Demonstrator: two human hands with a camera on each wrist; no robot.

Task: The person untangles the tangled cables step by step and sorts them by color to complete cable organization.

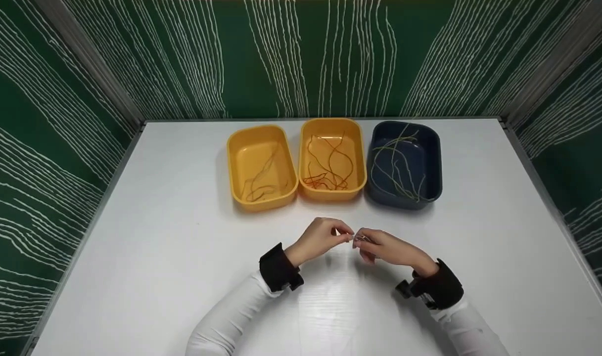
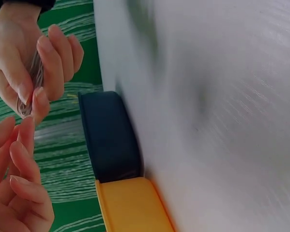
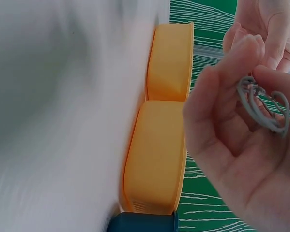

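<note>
A small looped bundle of thin grey wire (image 3: 261, 113) lies in the curled fingers of my right hand (image 1: 394, 248), whose thumb presses on it. My left hand (image 1: 318, 240) meets it from the other side, thumb and forefinger pinched together at the tip of the bundle. The pinched end itself is mostly hidden by the fingertips. Both hands are above the white table (image 1: 325, 316), in front of the bins. In the left wrist view the grey strands run along the right palm and bend round near the fingertips.
Three bins stand side by side at the back: a yellow bin (image 1: 263, 204) with pale strands, another yellow bin (image 1: 333, 196) with orange-red wires, and a dark blue bin (image 1: 392, 199) with yellow-green wires. A green, white-streaked backdrop (image 1: 310, 59) rises behind the table.
</note>
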